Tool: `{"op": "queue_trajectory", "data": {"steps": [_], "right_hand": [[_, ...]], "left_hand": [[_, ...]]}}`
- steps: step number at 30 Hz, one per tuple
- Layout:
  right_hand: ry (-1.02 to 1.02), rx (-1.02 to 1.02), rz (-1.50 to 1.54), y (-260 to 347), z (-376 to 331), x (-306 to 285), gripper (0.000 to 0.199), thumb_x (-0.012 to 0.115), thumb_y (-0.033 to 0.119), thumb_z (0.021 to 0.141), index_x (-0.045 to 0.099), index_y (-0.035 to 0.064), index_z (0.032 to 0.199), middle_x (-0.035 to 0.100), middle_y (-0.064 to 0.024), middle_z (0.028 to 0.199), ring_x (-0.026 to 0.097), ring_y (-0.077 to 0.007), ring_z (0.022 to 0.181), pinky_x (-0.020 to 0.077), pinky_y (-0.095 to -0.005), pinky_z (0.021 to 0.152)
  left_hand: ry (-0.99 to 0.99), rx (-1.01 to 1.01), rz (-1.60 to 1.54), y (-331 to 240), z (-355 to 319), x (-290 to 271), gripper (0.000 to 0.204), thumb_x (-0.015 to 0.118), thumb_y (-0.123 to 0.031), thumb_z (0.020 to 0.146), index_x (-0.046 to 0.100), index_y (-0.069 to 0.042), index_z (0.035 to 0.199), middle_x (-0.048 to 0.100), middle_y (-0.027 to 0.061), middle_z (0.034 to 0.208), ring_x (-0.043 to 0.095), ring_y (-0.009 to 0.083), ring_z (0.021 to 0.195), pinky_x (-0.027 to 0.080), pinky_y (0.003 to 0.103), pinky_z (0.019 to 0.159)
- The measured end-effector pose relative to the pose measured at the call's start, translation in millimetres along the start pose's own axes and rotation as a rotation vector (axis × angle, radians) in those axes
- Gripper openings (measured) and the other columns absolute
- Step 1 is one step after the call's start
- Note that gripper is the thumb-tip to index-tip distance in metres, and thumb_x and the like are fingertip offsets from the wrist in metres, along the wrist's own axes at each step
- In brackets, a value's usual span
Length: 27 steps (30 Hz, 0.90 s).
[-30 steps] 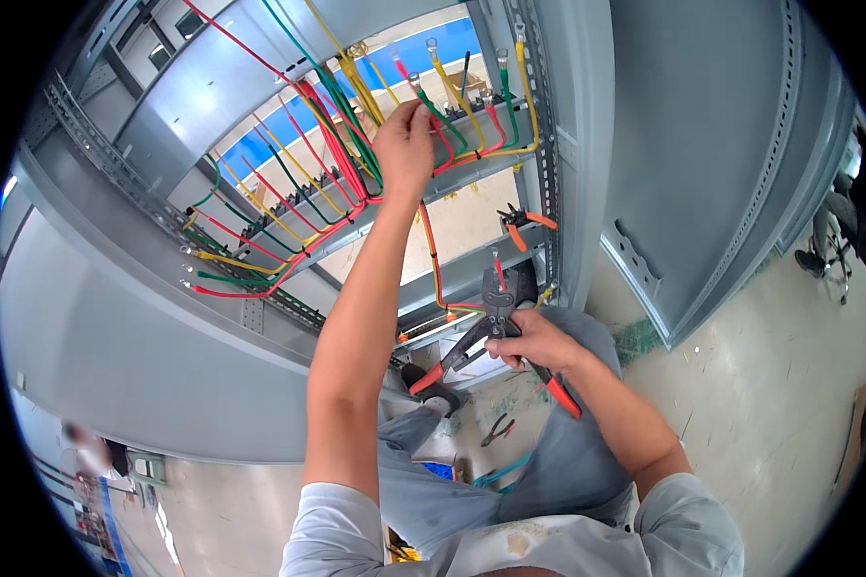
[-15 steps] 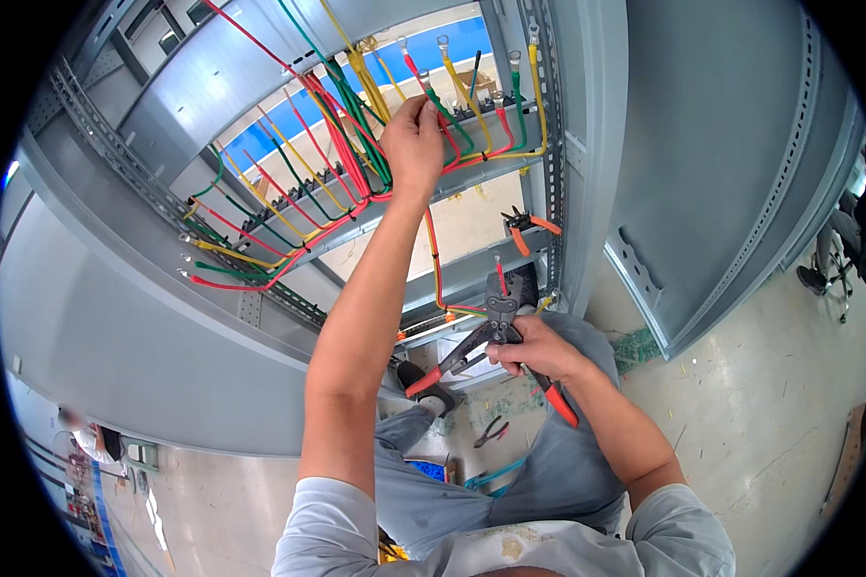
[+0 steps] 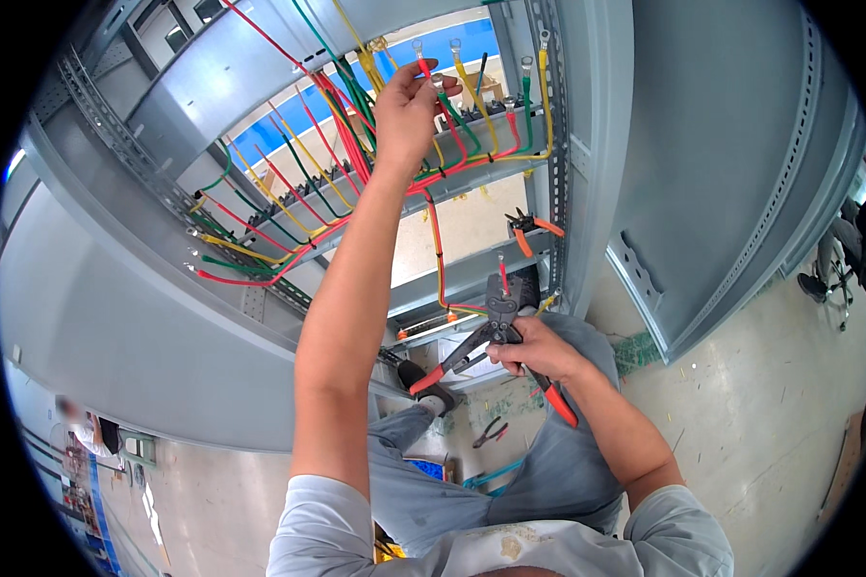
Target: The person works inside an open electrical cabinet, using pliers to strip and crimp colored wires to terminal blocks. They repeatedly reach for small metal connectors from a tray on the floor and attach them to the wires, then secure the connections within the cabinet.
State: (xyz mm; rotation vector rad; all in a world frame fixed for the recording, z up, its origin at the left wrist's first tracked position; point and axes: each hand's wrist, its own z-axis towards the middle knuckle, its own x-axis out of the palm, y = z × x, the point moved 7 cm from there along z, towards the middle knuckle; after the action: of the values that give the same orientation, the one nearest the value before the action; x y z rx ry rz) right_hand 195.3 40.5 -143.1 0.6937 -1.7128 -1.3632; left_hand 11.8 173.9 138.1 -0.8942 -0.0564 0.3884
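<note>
Wiring work inside a grey steel cabinet (image 3: 587, 144): your left hand (image 3: 409, 106) is raised high against the cabinet's upper rail, its grip pinched narrow on the tip of a red wire (image 3: 437, 226), so the loose end stays steady up among the others. That wire drops from your fingers down to the cabinet's lower rail, where it bends toward your right hand (image 3: 539, 348). There your right hand's grip is wrapped on one orange handle of a crimping tool (image 3: 496, 332), the other handle splayed out, the black head pointing up toward a short red lead with a metal lug.

Count from the cabinet: two hands, one crimping tool held, one second orange-handled tool (image 3: 527, 229) parked on the ledge beside the right post, within easy reach. One more pair of pliers (image 3: 491, 433) lies on the floor below the cabinet, near your knees. Red, yellow and green wires fan along the rails, too many and too crossed to count surely.
</note>
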Motion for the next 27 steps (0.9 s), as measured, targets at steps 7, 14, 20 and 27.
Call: {"op": "queue_trajectory", "data": {"steps": [7, 14, 20, 27], "right_hand": [[0.009, -0.016, -0.039, -4.9, 5.0, -5.1, 0.019, 0.074, 0.017, 0.094, 0.065, 0.0003, 0.095, 0.059, -0.0011, 0.073, 0.054, -0.0084, 0.06, 0.0439, -0.027, 0.053], [-0.031, 0.072, -0.081, -18.9, 8.6, -2.3, 0.025, 0.074, 0.016, 0.092, 0.062, -0.0009, 0.107, 0.062, -0.0027, 0.079, 0.056, -0.0086, 0.061, 0.0447, -0.0262, 0.053], [-0.088, 0.035, -0.038, -1.2, -0.1, -2.2, 0.024, 0.076, 0.021, 0.09, 0.064, 0.0009, 0.096, 0.061, -0.0014, 0.069, 0.057, -0.0095, 0.06, 0.0439, -0.0256, 0.054], [-0.081, 0.056, -0.006, -14.4, 6.4, 40.2, 0.034, 0.074, 0.014, 0.088, 0.067, -0.0033, 0.117, 0.072, -0.0114, 0.102, 0.068, -0.017, 0.088, 0.0528, -0.03, 0.079]], "left_hand": [[0.083, -0.023, -0.267, 4.1, 14.0, -1.3, 0.041, 0.061, 0.002, 0.098, 0.047, 0.002, 0.136, 0.068, 0.0179, 0.122, 0.069, 0.0265, 0.113, 0.059, 0.039, 0.101], [0.088, 0.005, -0.058, 12.5, -2.2, -13.9, 0.07, 0.062, -0.03, 0.103, 0.032, 0.0, 0.159, 0.045, 0.0237, 0.156, 0.046, 0.0307, 0.144, 0.038, 0.044, 0.117], [-0.02, 0.22, 0.404, -34.0, -173.2, -48.4, 0.043, 0.069, -0.025, 0.096, 0.059, 0.006, 0.124, 0.072, 0.0174, 0.113, 0.069, 0.0214, 0.101, 0.052, 0.033, 0.088], [0.289, -0.789, 0.324, 42.7, -422.2, -64.2, 0.044, 0.067, -0.043, 0.098, 0.066, -0.004, 0.118, 0.063, 0.0073, 0.072, 0.062, 0.0185, 0.068, 0.048, 0.036, 0.062]]}}
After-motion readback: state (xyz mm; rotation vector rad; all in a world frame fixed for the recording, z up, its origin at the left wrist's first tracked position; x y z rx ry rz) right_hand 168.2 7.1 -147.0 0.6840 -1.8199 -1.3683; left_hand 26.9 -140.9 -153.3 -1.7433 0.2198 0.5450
